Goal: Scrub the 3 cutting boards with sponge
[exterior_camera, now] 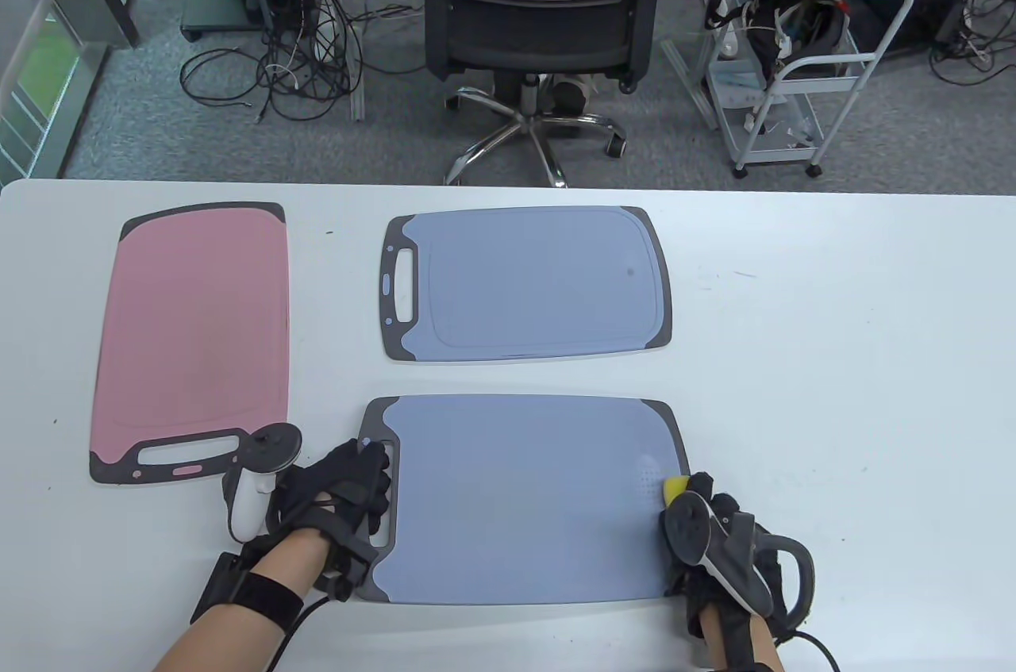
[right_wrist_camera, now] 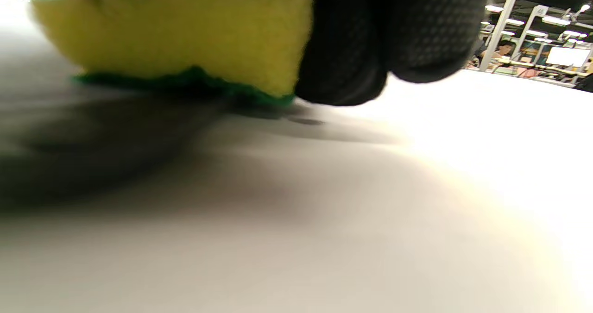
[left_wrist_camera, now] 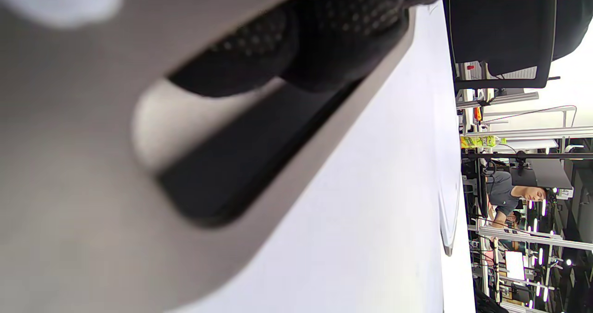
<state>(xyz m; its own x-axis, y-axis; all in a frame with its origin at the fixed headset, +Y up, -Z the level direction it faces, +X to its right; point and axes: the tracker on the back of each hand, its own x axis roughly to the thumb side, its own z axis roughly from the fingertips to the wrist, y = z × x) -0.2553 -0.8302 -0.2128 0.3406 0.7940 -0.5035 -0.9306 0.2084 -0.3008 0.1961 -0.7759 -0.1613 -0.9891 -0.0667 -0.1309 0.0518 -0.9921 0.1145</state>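
Three cutting boards lie flat on the white table (exterior_camera: 833, 355): a pink board (exterior_camera: 190, 339) at the left, a blue board (exterior_camera: 528, 283) further back, and a larger blue board (exterior_camera: 524, 501) nearest me. My left hand (exterior_camera: 373, 474) rests on the near board's grey handle, its fingertips (left_wrist_camera: 324, 49) pressing at the edge of the handle slot (left_wrist_camera: 217, 183). My right hand (exterior_camera: 690, 489) grips a yellow sponge (exterior_camera: 675, 487) at the near board's right edge. In the right wrist view the sponge (right_wrist_camera: 185, 30) has its green scouring side down on the surface, with my fingers (right_wrist_camera: 417, 26) beside it.
Beyond the table's far edge stand a black office chair (exterior_camera: 540, 5), a white cart (exterior_camera: 802, 77) and loose cables (exterior_camera: 278, 69) on the floor. Bare white table stretches to the right of the boards.
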